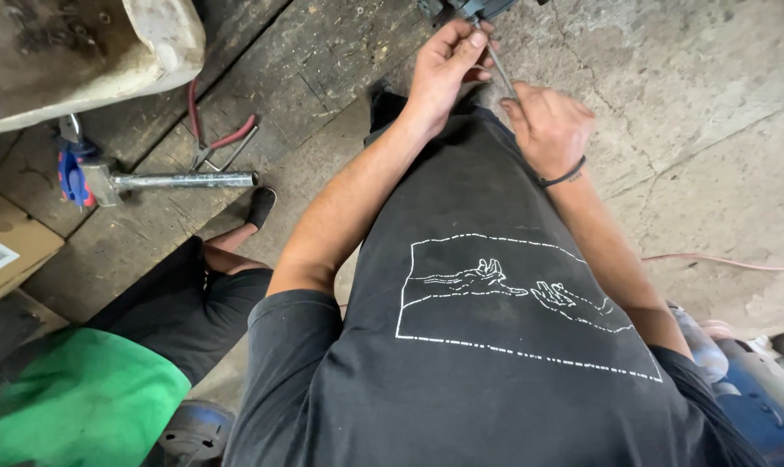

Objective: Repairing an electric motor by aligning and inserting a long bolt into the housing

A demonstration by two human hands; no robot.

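Observation:
Both my arms reach forward over my black printed shirt. My left hand [446,67] pinches the upper end of a thin metal rod [499,69], just under a dark metal part [467,8] at the top edge. My right hand [547,125], with a black band on its wrist, is closed around the lower end of the same rod. The rod slants between the two hands. How it meets the dark part is hidden by my fingers.
On the worn floor to the left lie a metal-handled hammer [176,180], red-handled pliers [223,140] and a blue-and-red-handled tool [72,170]. A dirty white tub [89,52], a cardboard box [7,246], a green object [80,398] and a pink cable [712,259] are nearby.

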